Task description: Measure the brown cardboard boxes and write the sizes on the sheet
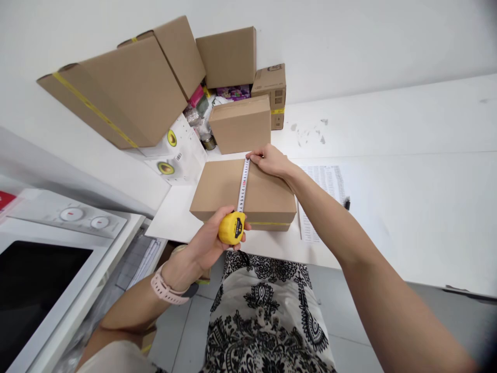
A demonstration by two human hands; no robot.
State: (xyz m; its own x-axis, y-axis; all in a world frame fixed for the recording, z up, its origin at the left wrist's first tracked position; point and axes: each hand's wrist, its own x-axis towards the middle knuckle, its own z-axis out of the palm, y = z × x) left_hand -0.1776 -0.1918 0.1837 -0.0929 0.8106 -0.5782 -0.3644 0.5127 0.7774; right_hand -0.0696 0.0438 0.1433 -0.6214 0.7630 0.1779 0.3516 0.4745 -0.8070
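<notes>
A brown cardboard box (pixel 267 191) lies flat near the table's front edge, with a yellow strip along its front side. Across its top runs the white blade of a yellow tape measure (pixel 232 228). My left hand (pixel 212 235) is wrapped round the tape measure's case, just in front of the box's near edge. At the box's far edge, my right hand (pixel 271 159) pinches the end of the blade between thumb and fingers. The blade is stretched between both hands and rests close to the box top.
More cardboard boxes (pixel 240 124) stand behind, beside small packaged goods. A white avocado-print carton (pixel 178 150) supports a large box at left. Right of the measured box lie printed sheets (pixel 324 181) and a black pen (pixel 347 203). A microwave (pixel 58 259) stands at lower left.
</notes>
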